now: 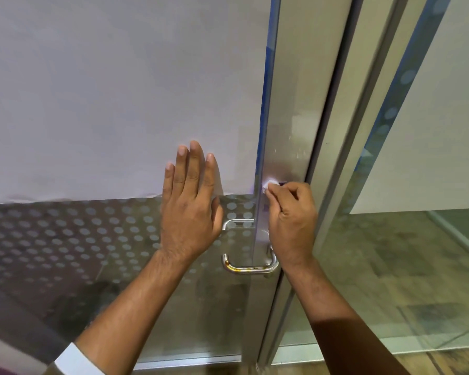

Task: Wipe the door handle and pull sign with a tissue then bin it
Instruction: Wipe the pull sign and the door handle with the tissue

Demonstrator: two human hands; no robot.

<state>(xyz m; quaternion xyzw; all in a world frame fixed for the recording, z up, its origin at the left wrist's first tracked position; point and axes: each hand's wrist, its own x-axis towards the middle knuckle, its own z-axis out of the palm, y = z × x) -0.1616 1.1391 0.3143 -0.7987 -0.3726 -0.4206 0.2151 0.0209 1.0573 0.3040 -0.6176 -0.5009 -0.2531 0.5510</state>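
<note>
My right hand [291, 215] pinches a small white tissue [270, 183] against the metal stile of the glass door [284, 147], right where a dark sign [282, 183] peeks out; most of the sign is hidden by the tissue and my fingers. Below it, the steel U-shaped door handle [248, 269] carries orange-brown stains on its lower bar. My left hand [191, 209] lies flat on the glass with fingers spread, partly over white paper [106, 104] that is stuck behind the pane.
The lower glass has a frosted dot pattern [65, 239]. A second door frame [363, 131] stands close on the right, with a fixed glass panel [417, 266] beyond it. Tiled floor shows through the glass.
</note>
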